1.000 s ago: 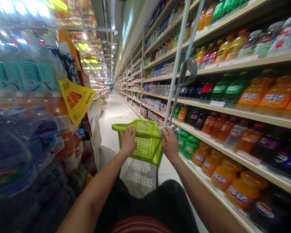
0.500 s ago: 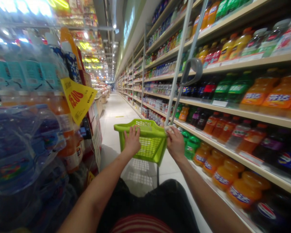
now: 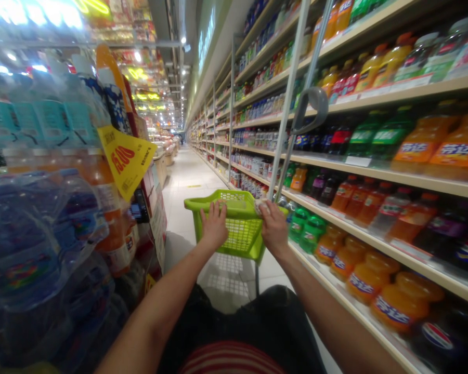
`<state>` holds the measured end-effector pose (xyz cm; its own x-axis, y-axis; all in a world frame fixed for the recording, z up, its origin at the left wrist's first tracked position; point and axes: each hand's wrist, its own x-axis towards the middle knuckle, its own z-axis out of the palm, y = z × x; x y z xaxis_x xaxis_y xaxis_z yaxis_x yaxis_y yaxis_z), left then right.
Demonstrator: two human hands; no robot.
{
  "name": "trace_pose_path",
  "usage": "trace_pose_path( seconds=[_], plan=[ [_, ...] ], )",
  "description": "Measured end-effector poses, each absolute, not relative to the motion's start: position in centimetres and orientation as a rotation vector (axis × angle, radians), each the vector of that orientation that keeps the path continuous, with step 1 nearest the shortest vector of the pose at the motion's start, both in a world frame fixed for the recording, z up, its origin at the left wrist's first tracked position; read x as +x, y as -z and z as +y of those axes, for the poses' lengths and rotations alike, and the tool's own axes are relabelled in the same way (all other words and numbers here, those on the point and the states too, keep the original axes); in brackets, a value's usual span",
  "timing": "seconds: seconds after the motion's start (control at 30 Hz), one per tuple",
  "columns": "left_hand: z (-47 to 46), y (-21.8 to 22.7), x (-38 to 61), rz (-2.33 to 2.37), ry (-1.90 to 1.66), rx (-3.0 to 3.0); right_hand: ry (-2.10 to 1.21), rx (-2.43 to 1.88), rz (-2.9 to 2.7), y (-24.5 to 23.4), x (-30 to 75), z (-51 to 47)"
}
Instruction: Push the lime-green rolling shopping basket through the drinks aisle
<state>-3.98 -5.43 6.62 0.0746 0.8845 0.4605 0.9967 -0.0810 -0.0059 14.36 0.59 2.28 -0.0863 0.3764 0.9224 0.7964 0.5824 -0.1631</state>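
Observation:
A lime-green plastic shopping cart (image 3: 239,236) with a perforated basket stands upright in front of my legs. My left hand (image 3: 214,226) lies over the near rim, left of its middle; the fingers curve over the edge and the thumb is hidden. Toward the rim's right end, my right hand (image 3: 275,228) is closed on a crumpled whitish cloth (image 3: 260,205), possibly a tissue, and presses it against the plastic. Dark metal legs show partly under the basket.
Drink shelves (image 3: 382,163) with many bottles run along the right, close to my arm. A metal pole with a grey loop handle (image 3: 314,106) stands before them. Stacked water packs (image 3: 23,228) and a yellow price sign (image 3: 127,161) crowd the left. A tiled aisle (image 3: 179,182) stretches ahead.
My right hand has slid left along the rim with the cloth, uncovering the rim's right end. My left hand stays in the same place on the cart.

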Motion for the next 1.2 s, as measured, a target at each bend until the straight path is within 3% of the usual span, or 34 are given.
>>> trace_pose_path(
  seconds=[0.3, 0.57, 0.83, 1.2],
  plan=[
    [-5.7, -6.6, -3.6, -1.872, 0.472, -2.020, 0.515, -0.882, -1.788, -1.8, 11.7, 0.4],
    [-5.7, -6.3, -3.7, -1.856, 0.502, -2.014, 0.571, -1.042, -1.635, -1.9, 15.8, 0.9],
    [-5.8, -6.5, -3.7, -1.848, 0.449, -2.041, 0.499, -0.810, -1.839, -2.3, 9.6, -0.6],
    [-5.8, -6.2, -3.8, -1.831, 0.465, -2.050, 0.542, -1.008, -1.701, -2.2, 14.7, 0.7]
  ],
)
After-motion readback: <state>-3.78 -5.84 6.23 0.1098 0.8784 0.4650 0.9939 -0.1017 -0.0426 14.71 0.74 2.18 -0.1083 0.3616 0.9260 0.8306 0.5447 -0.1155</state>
